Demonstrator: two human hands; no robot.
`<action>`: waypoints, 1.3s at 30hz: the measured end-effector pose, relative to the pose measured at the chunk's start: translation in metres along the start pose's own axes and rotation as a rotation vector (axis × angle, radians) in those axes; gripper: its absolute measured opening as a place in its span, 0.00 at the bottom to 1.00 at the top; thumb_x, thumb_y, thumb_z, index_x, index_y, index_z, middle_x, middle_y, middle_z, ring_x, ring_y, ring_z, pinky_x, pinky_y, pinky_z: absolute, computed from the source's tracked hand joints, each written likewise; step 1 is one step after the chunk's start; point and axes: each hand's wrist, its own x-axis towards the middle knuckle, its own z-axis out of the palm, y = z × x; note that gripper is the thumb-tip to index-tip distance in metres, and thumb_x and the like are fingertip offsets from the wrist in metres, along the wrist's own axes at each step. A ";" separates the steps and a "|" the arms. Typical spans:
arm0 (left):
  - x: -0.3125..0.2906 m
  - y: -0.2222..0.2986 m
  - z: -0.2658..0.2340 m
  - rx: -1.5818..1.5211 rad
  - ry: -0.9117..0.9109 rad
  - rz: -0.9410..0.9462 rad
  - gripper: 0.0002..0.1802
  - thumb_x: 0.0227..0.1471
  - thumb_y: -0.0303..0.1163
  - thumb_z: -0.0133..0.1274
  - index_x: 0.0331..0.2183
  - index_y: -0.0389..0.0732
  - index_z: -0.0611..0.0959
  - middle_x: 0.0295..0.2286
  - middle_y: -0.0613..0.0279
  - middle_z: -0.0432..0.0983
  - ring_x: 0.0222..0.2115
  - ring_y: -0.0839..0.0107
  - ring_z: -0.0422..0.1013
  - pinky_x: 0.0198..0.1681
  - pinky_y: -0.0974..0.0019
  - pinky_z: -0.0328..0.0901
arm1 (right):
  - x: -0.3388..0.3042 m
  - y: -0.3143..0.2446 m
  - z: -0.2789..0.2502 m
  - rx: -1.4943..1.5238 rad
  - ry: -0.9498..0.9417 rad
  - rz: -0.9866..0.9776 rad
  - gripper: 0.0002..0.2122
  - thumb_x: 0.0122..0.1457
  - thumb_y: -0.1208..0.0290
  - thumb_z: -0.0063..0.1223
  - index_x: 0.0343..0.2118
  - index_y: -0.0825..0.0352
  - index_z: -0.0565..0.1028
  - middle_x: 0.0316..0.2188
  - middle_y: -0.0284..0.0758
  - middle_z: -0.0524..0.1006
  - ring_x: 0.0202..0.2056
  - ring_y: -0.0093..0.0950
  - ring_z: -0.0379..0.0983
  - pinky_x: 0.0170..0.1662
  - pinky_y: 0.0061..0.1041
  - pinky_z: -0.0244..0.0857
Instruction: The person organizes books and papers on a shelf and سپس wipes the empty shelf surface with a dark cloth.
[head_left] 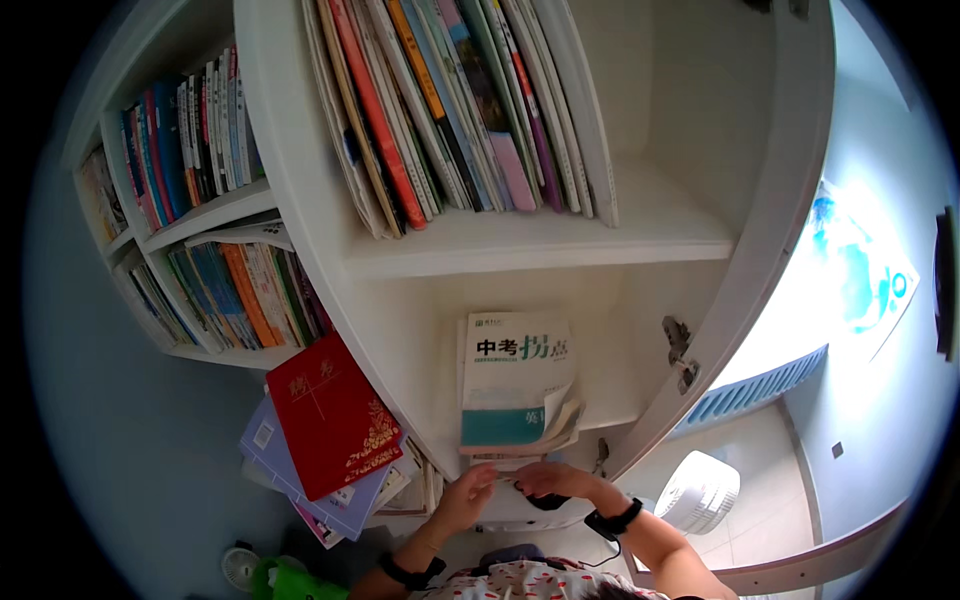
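Below the book [513,385], left hand [465,497] and right hand [553,482] curl loosely; whether fingers [484,474] hold anything is unclear.

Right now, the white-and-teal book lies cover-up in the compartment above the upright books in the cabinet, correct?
Not quite: the white-and-teal book lies cover-up in the compartment below the upright books in the cabinet, as the head view shows.

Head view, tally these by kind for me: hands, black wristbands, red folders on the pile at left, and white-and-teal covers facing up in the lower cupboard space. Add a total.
Left hand and right hand: 2
Left wristband and right wristband: 2
Red folder: 1
White-and-teal cover: 1
Total: 6
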 end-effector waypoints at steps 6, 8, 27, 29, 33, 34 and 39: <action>0.021 0.143 0.011 0.594 0.291 0.726 0.24 0.47 0.28 0.51 0.48 0.37 0.68 0.48 0.49 0.64 0.51 0.51 0.58 0.52 0.55 0.54 | -0.109 -0.242 0.044 -0.220 0.121 -0.656 0.22 0.55 0.78 0.47 0.54 0.69 0.59 0.47 0.38 0.69 0.47 0.27 0.66 0.50 0.26 0.60; 0.041 0.162 0.014 0.644 0.291 0.849 0.26 0.47 0.27 0.50 0.50 0.36 0.66 0.49 0.49 0.62 0.53 0.50 0.54 0.54 0.51 0.50 | -0.118 -0.299 0.051 -0.208 0.440 -0.882 0.25 0.52 0.78 0.50 0.54 0.69 0.59 0.52 0.40 0.64 0.51 0.28 0.62 0.53 0.26 0.57; 0.083 0.041 0.030 1.323 0.202 0.529 0.39 0.48 0.61 0.40 0.52 0.41 0.66 0.52 0.36 0.53 0.55 0.39 0.46 0.52 0.32 0.35 | -0.079 -0.478 -0.014 -0.499 0.717 -0.596 0.23 0.51 0.65 0.54 0.48 0.72 0.65 0.41 0.39 0.72 0.41 0.29 0.70 0.45 0.27 0.62; 0.081 0.042 0.029 1.301 0.207 0.529 0.38 0.48 0.61 0.39 0.52 0.42 0.66 0.52 0.37 0.54 0.55 0.39 0.46 0.52 0.32 0.35 | -0.067 -0.483 -0.002 -0.629 0.757 -0.582 0.22 0.50 0.67 0.53 0.48 0.71 0.66 0.40 0.40 0.73 0.41 0.31 0.70 0.46 0.28 0.62; 0.078 0.041 0.026 1.332 0.221 0.535 0.38 0.48 0.60 0.40 0.52 0.42 0.67 0.52 0.37 0.54 0.55 0.39 0.46 0.53 0.32 0.35 | -0.049 -0.481 0.009 -1.012 1.073 -0.705 0.21 0.47 0.72 0.51 0.46 0.74 0.66 0.39 0.46 0.73 0.42 0.36 0.69 0.46 0.29 0.61; 0.077 0.045 0.029 1.339 0.228 0.552 0.37 0.48 0.58 0.42 0.52 0.43 0.66 0.51 0.38 0.56 0.54 0.40 0.48 0.52 0.33 0.37 | -0.048 -0.482 0.004 -0.980 1.068 -0.779 0.20 0.46 0.73 0.51 0.45 0.74 0.67 0.39 0.47 0.72 0.42 0.37 0.69 0.46 0.29 0.61; 0.074 0.044 0.025 1.362 0.220 0.569 0.37 0.47 0.57 0.44 0.52 0.42 0.66 0.51 0.39 0.57 0.53 0.40 0.49 0.52 0.34 0.39 | -0.045 -0.478 -0.008 -0.974 1.052 -0.829 0.19 0.49 0.71 0.51 0.43 0.75 0.67 0.37 0.48 0.73 0.40 0.37 0.70 0.44 0.30 0.62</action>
